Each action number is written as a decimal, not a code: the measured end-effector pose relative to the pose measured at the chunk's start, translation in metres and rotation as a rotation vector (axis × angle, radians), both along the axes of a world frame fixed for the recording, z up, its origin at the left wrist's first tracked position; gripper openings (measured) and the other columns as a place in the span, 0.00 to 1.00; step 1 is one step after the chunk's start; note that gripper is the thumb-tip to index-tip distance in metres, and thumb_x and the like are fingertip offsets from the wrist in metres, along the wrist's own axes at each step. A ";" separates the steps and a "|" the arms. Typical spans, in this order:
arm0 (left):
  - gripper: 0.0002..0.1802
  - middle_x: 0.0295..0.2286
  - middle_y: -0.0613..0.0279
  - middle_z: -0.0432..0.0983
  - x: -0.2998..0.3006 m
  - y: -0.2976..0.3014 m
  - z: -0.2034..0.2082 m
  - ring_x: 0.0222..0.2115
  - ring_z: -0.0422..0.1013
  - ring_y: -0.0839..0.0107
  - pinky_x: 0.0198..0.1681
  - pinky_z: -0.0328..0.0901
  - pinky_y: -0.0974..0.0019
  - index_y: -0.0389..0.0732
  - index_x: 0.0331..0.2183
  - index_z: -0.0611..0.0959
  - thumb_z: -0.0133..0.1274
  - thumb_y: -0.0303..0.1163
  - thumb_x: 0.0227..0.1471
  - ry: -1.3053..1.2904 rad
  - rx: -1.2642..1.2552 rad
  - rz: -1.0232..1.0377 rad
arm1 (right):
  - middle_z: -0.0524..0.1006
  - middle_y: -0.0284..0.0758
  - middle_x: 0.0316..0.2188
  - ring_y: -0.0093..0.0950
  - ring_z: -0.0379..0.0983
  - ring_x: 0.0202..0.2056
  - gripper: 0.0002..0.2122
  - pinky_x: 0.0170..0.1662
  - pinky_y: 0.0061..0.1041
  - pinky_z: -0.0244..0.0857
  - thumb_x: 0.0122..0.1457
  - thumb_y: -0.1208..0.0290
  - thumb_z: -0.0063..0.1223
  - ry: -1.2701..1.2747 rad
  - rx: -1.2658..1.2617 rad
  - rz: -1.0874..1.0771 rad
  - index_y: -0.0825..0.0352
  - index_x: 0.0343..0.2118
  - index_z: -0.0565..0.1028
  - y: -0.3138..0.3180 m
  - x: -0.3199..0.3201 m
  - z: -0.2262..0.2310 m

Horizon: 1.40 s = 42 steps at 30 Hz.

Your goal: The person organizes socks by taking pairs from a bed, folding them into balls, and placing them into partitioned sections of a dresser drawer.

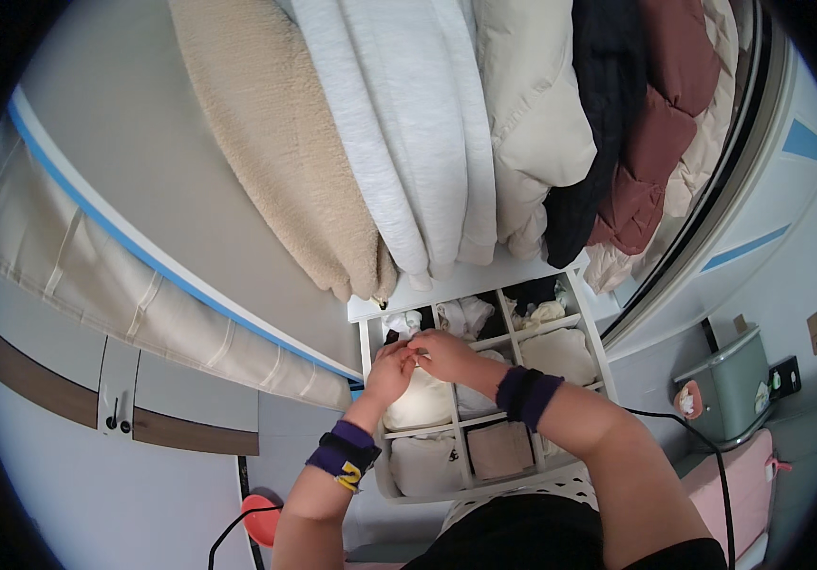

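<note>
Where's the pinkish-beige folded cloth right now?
In the head view, the pinkish-beige folded cloth lies in the drawer, middle of the near row, right of the white folded cloth.

Clothes (420, 401) lie in the drawer (594, 337). Garments (408, 142) hang behind it, and a container (733, 388) stands to its right.

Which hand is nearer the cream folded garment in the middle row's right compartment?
Right. The right hand is to the left of the garment, apart from it; the left hand is farther left, close against the right hand.
</note>
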<state>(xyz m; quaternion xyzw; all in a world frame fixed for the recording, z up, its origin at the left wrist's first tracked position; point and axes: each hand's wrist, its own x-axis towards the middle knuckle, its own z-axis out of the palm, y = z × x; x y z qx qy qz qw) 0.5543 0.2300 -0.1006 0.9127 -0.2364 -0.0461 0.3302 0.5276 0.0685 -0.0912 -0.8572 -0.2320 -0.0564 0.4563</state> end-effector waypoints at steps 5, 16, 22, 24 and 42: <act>0.14 0.44 0.51 0.65 -0.054 -0.007 0.034 0.45 0.60 0.53 0.49 0.56 0.59 0.39 0.36 0.77 0.49 0.25 0.42 -0.091 -0.107 0.034 | 0.71 0.41 0.32 0.39 0.67 0.36 0.12 0.39 0.32 0.62 0.46 0.70 0.50 0.058 0.041 0.098 0.66 0.35 0.71 -0.014 -0.037 0.022; 0.13 0.41 0.54 0.68 -0.185 -0.020 0.064 0.44 0.63 0.57 0.47 0.57 0.62 0.43 0.33 0.77 0.49 0.22 0.41 0.019 -0.348 0.228 | 0.71 0.39 0.38 0.30 0.69 0.38 0.15 0.41 0.24 0.63 0.50 0.74 0.49 0.412 0.162 0.431 0.65 0.43 0.69 -0.051 -0.126 0.066; 0.09 0.38 0.56 0.69 -0.259 -0.053 0.059 0.41 0.65 0.61 0.45 0.58 0.65 0.40 0.28 0.75 0.48 0.19 0.39 0.082 -0.469 0.436 | 0.71 0.39 0.37 0.29 0.70 0.39 0.13 0.42 0.23 0.64 0.51 0.75 0.49 0.508 0.169 0.640 0.67 0.41 0.69 -0.069 -0.166 0.065; 0.08 0.37 0.57 0.70 -0.281 -0.067 0.055 0.40 0.66 0.64 0.44 0.60 0.66 0.38 0.28 0.75 0.48 0.19 0.40 0.109 -0.556 0.536 | 0.71 0.39 0.37 0.30 0.70 0.38 0.13 0.42 0.24 0.64 0.50 0.75 0.49 0.471 0.125 0.703 0.67 0.41 0.69 -0.073 -0.178 0.071; 0.05 0.36 0.62 0.71 -0.522 -0.145 0.033 0.36 0.67 0.76 0.42 0.61 0.72 0.35 0.30 0.76 0.47 0.25 0.50 0.106 -1.215 1.225 | 0.76 0.35 0.27 0.27 0.74 0.31 0.07 0.35 0.22 0.67 0.49 0.71 0.54 0.583 -0.124 1.350 0.66 0.30 0.74 -0.043 -0.318 0.059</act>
